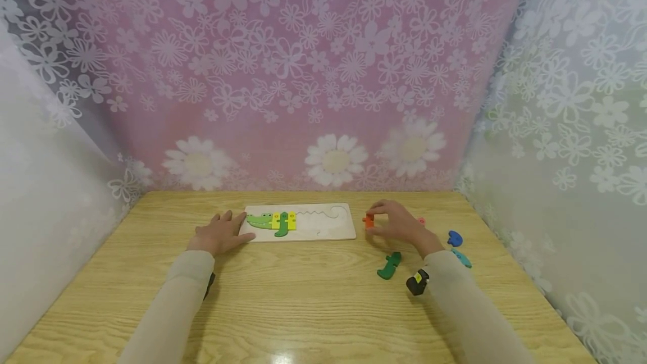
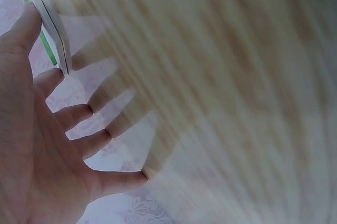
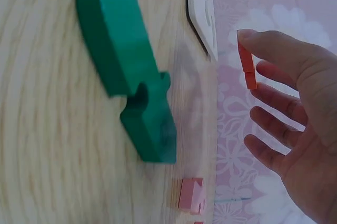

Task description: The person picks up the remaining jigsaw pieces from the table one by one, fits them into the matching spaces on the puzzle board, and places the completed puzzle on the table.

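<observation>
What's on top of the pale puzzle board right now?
The puzzle board carries, left to right, a green crocodile head, a yellow piece, a green leg piece and another yellow piece. The surface beneath them is covered, so it can't be seen.

Head view: moderately bright, diffuse light, source out of frame. Small white glare on the wood-grain tabletop (image 1: 303, 296), nearer the wearer than the crocodile puzzle board (image 1: 323, 232). Soft shadows by the sleeves (image 1: 174, 291), also nearer than the board. Wide-angle stretch grows away from the board. Left wrist: grain beside the board blurred, hazy; dark finger-shaped patches run from the left hand (image 2: 58, 161), shadow or reflection unclear. Right wrist: green puzzle piece (image 3: 129, 40) near the board soft-edged.
</observation>
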The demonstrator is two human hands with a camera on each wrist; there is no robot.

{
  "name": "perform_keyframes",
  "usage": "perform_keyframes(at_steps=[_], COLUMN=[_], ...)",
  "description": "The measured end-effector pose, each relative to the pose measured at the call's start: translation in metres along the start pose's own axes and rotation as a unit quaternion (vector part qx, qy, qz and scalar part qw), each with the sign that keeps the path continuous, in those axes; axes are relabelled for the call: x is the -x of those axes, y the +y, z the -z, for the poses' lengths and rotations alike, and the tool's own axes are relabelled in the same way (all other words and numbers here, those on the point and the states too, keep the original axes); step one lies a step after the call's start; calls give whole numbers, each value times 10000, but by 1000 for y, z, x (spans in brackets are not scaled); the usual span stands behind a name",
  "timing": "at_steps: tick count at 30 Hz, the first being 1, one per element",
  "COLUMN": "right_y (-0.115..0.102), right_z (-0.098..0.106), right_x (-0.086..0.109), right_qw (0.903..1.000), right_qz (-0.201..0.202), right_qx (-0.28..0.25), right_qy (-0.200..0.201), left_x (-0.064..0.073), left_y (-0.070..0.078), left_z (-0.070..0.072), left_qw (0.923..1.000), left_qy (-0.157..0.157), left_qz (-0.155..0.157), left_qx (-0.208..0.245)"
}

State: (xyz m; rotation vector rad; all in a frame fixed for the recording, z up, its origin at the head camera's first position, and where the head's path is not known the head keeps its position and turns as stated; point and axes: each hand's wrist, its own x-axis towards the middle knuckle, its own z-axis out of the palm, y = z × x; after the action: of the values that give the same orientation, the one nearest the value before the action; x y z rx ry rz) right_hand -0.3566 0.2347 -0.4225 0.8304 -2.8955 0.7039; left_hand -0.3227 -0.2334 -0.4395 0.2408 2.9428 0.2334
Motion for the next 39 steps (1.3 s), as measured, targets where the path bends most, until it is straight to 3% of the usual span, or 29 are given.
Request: perform_keyframes(at_steps=[21, 39], right_y=[-30, -54], right_z=[-10, -29], right_x=[-24, -47], right_qw=[9993, 9960], right_qz=[245, 883], right_qx=[-237, -92], right_qy=[-143, -83], left_x=[-2, 0], left_y=[-3, -1], left_z=[-2, -2], left_qw=[9999, 9999], left_qy=[14, 13], left_qz=[-54, -36], left_qx=[-117, -119])
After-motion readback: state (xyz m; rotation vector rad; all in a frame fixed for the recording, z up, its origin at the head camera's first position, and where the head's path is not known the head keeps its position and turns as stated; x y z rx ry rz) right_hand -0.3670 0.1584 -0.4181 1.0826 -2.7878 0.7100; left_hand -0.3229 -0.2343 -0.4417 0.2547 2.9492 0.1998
